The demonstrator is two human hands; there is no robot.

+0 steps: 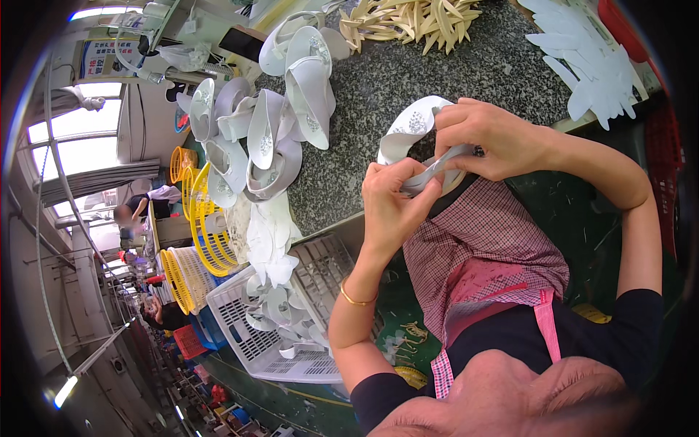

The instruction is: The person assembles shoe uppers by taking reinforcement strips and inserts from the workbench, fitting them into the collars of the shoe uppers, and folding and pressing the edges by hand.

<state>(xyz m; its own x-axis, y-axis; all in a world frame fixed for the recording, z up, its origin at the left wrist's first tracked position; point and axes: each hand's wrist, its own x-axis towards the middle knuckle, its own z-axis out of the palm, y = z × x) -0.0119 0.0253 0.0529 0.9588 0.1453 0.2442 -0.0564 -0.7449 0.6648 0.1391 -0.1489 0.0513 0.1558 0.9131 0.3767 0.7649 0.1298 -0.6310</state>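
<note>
A white shoe upper (408, 130) with a cluster of shiny stones is bent into a loop between my hands, over the table's front edge. My left hand (397, 195) pinches the near edge of its band between thumb and fingers. My right hand (499, 138) has closed on the other side, its fingertips at the band's rim. Part of the loop is hidden behind the fingers. To the left, several similar white uppers (309, 91), some with stones, lie piled on the speckled stone tabletop (342, 178).
Beige curved strips (411, 22) are heaped at the far side, and flat white pieces (582, 62) at the right. A phone (242, 44) lies at the far left. Beside the table, a white crate (240, 342) holds white pieces; yellow baskets (207, 226) stand beyond. People work farther left.
</note>
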